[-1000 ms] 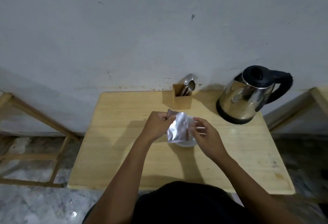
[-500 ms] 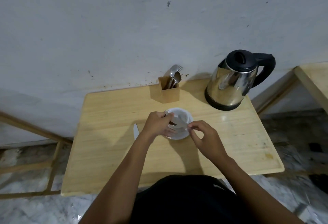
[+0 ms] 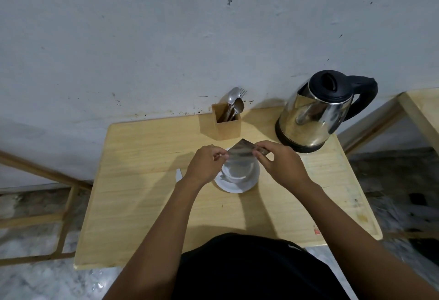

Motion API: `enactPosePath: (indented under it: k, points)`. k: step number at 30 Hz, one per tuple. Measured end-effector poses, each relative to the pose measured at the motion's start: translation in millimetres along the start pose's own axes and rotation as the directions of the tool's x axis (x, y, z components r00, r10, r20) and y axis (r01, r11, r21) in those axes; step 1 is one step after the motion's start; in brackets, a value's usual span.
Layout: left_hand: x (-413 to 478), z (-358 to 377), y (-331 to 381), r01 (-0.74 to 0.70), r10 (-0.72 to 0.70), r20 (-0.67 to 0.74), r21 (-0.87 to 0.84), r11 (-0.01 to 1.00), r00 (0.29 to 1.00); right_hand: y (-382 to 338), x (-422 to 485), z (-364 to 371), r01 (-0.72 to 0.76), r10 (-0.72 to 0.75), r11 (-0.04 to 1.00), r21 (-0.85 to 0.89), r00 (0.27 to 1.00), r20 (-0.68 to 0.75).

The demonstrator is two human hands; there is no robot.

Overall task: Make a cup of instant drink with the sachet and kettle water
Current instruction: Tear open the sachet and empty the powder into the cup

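A silvery foil sachet (image 3: 242, 150) is held tilted just above a white cup (image 3: 237, 173) that stands on a white saucer (image 3: 237, 187) in the middle of the wooden table (image 3: 147, 195). My left hand (image 3: 207, 163) pinches the sachet's left edge. My right hand (image 3: 279, 160) pinches its right top corner. The sachet hides the far rim of the cup. A steel kettle (image 3: 313, 114) with a black lid and handle stands at the table's back right.
A wooden holder (image 3: 225, 124) with spoons and a fork stands at the back against the wall. A small white scrap (image 3: 178, 175) lies left of my left wrist. Wooden frames stand on the floor left and right of the table.
The sachet went from hanging upright over the cup to lying low across it, then tilted up at the cup's far side. My right hand moved up to its top right corner.
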State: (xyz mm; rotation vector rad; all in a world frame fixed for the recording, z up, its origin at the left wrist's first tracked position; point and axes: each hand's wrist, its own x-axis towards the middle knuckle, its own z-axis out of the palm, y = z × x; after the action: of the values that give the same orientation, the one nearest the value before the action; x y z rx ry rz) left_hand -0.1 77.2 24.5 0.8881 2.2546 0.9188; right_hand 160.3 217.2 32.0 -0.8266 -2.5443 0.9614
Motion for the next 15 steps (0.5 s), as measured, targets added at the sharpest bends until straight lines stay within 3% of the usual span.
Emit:
enactPosePath:
  k: [5,9,15]
  points:
    - [4.5,4.0,-5.7,-0.009,0.005,-0.082,-0.044,0.999,0.997,4.1,14.1,-10.8,-0.046,0.036,0.993,0.11,0.995,0.089]
    - [4.2,6.1,-10.0,0.002,-0.013,-0.109,-0.099,0.995,0.994,5.7,18.4,-8.6,-0.091,0.08,0.98,0.178,0.995,0.066]
    - [5.1,11.1,-17.0,0.038,-0.05,-0.095,-0.127,0.991,0.994,-3.8,15.0,-2.2,-0.033,0.025,0.996,-0.083,0.995,-0.096]
